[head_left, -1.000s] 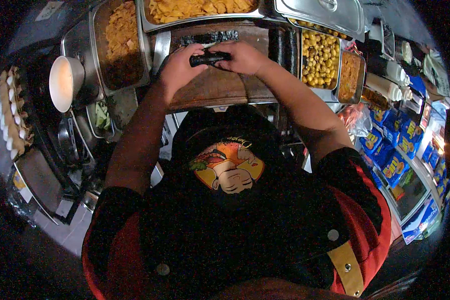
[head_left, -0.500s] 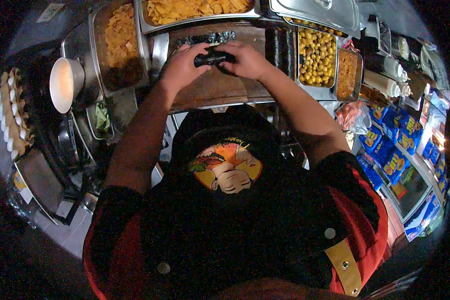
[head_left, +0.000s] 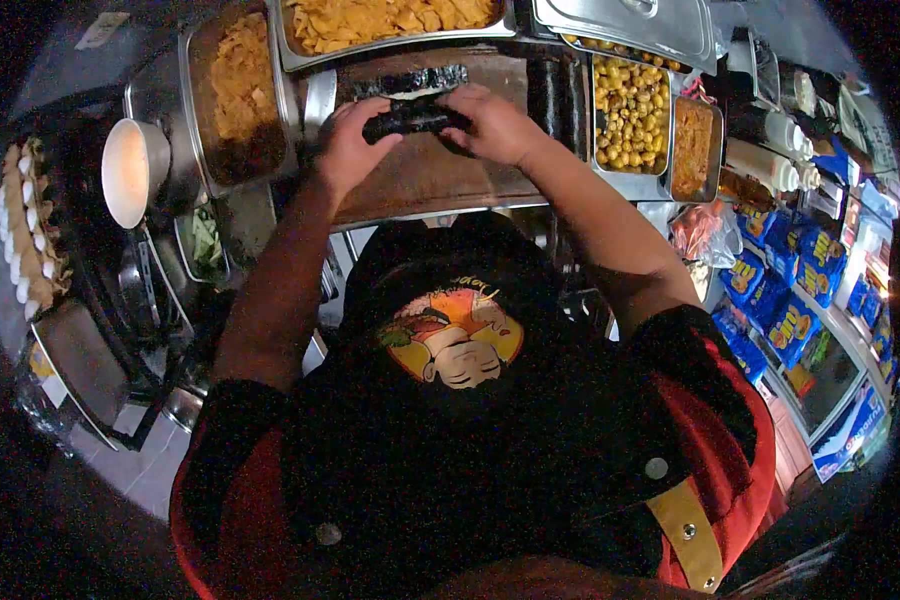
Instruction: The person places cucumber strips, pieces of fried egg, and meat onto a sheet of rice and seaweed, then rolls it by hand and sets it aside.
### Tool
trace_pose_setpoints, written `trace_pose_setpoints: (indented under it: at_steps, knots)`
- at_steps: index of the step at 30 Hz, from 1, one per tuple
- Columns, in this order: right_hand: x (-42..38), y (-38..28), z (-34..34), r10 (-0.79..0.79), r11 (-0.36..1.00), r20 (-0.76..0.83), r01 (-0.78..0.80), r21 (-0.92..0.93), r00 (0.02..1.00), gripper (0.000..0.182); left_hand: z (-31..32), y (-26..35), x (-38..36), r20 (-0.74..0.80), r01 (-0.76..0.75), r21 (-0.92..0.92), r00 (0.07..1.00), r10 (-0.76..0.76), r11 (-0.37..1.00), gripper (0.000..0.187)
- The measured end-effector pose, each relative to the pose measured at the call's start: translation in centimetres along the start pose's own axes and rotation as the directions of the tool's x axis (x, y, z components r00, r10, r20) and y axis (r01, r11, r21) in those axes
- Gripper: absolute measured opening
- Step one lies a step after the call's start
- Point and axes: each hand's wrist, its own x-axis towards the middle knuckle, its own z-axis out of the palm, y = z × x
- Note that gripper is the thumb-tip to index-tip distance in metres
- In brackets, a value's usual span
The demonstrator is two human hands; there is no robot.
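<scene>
My left hand (head_left: 354, 148) and my right hand (head_left: 488, 124) are closed round the two ends of a black seaweed roll (head_left: 410, 118). The roll lies crosswise over the brown board (head_left: 420, 180), with its dark middle showing between my hands. Thumbs are on the near side, and the fingers reach over the far side, partly hidden. Just behind it, a second shiny black roll (head_left: 410, 79) rests on the board. More long black rolls (head_left: 558, 110) lie lengthwise at the board's right side.
Steel pans of orange-brown food (head_left: 395, 22) stand behind the board and at left (head_left: 238, 90). At right are a pan of small yellow-brown round pieces (head_left: 631, 115), a smaller tray (head_left: 692, 150) and squeeze bottles (head_left: 770, 165). A white bowl (head_left: 127, 175) and eggs (head_left: 20, 235) are far left.
My left hand has moved left and slightly toward me, while my right hand shifted a little right. The gap between them is wider, and more of the roll shows.
</scene>
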Motion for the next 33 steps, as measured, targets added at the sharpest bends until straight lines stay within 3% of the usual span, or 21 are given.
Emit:
trace_pose_setpoints:
  at_steps: [4, 6, 13, 16, 18, 25, 33]
  knots:
    - [0.1, 0.5, 0.4, 0.003, 1.0, 0.019, -0.003, -0.029, 1.0, 0.046, -0.1, -0.4, -0.5, 0.022, 0.036, 0.015, 0.999, -0.036, 0.999, 0.052]
    - [0.1, 0.7, 0.6, -0.05, 0.998, 0.009, 0.05, -0.046, 0.999, 0.047, 0.0, -0.5, -0.3, 0.009, -0.013, 0.014, 1.0, 0.013, 1.0, 0.052]
    - [0.2, 0.1, -0.4, -0.021, 0.996, 0.081, 0.028, -0.086, 0.996, 0.049, -0.3, -1.3, 0.2, 0.037, -0.082, 0.045, 0.996, 0.081, 0.996, 0.052]
    - [0.3, -0.2, -0.5, 0.016, 0.995, 0.09, -0.007, -0.096, 0.996, 0.048, -0.6, -0.3, 0.2, 0.099, -0.036, 0.119, 0.995, 0.024, 0.992, 0.052]
    - [0.6, -0.7, -0.3, -0.055, 0.992, 0.072, 0.062, -0.106, 0.996, 0.05, -0.8, 2.0, 0.8, 0.119, -0.083, 0.211, 0.991, 0.059, 0.974, 0.051]
    - [0.5, -2.1, 0.2, -0.004, 0.992, 0.066, 0.013, -0.129, 0.998, 0.05, 0.4, 2.9, 1.3, 0.203, -0.096, 0.162, 0.977, 0.062, 0.982, 0.05]
    - [1.0, -0.9, 1.5, -0.029, 0.988, 0.047, 0.036, -0.148, 0.998, 0.038, 0.9, 2.8, 1.6, 0.185, -0.069, 0.194, 0.982, 0.032, 0.978, 0.046]
